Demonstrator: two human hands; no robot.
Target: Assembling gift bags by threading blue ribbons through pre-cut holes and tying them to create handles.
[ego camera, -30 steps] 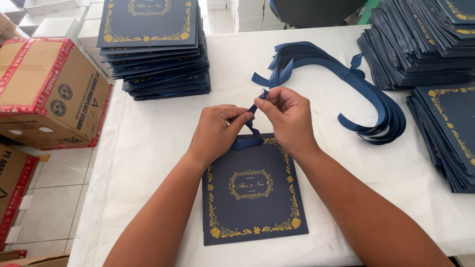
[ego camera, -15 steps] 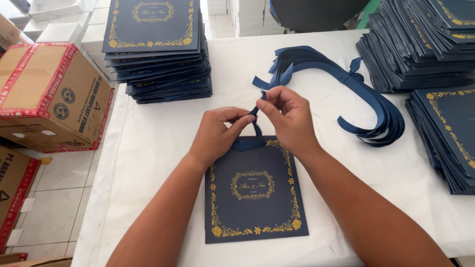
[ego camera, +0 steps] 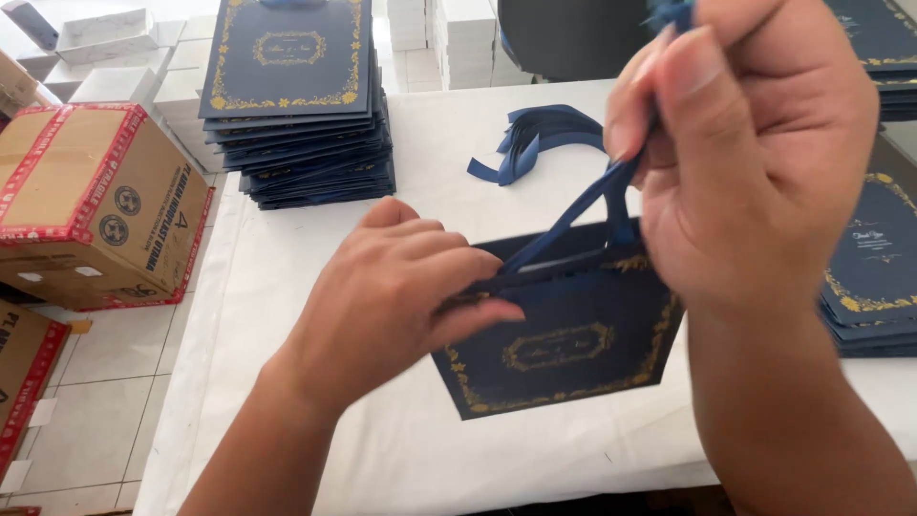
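A navy paper bag [ego camera: 564, 349] with gold ornament lies on the white table [ego camera: 382, 430], its top edge lifted. My left hand [ego camera: 401, 287] pinches the bag's top edge at the left. My right hand [ego camera: 745, 153] is raised close to the camera and grips a navy ribbon [ego camera: 583, 205] that runs taut down to the bag's top. The upper end of the ribbon is hidden in my fingers.
A stack of navy bags [ego camera: 296, 105] stands at the back left of the table. A bundle of loose navy ribbons [ego camera: 540, 139] lies behind the bag. More navy bags [ego camera: 874, 268] are stacked at the right. Cardboard boxes [ego camera: 95, 201] sit on the tiled floor at the left.
My right hand has risen toward the camera, pulling the ribbon taut. The bag's top has lifted off the table and the bag has shifted right. My left hand now holds the bag's edge.
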